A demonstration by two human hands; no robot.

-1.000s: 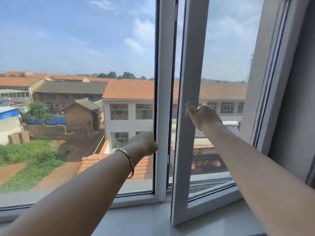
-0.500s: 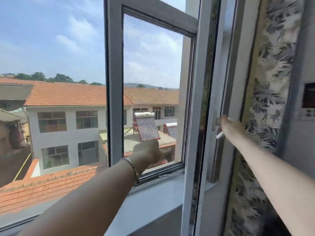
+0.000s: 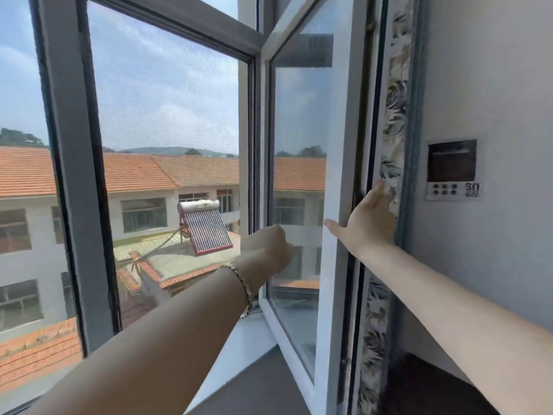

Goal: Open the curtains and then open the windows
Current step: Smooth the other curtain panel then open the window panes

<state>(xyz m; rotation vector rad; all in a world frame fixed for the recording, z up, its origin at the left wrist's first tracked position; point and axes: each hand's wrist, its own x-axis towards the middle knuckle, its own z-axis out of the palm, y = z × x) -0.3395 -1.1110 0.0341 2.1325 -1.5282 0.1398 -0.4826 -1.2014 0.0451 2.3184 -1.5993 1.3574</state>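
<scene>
The white window sash (image 3: pixel 335 145) stands swung inward, far open, its edge facing me near the right wall. My right hand (image 3: pixel 369 221) lies flat and spread against the sash's outer frame, thumb across its front, holding nothing. My left hand (image 3: pixel 269 247) is a closed fist with nothing visibly in it, reaching toward the sash's glass near the hinge side; a bracelet (image 3: pixel 244 287) circles its wrist. Behind the sash, the patterned curtain (image 3: pixel 392 136) is bunched in a narrow strip against the wall. An insect screen (image 3: pixel 167 115) fills the opening.
A grey fixed frame post (image 3: pixel 74 175) divides the window at left. The white sill (image 3: pixel 239 348) runs below. A wall control panel (image 3: pixel 452 169) with buttons hangs on the grey wall at right. Outside are orange-tiled roofs and a solar water heater (image 3: pixel 205 226).
The sash has swung further inward toward the right wall. My right hand let go of the handle and now presses flat on the sash frame. My view has turned right.
</scene>
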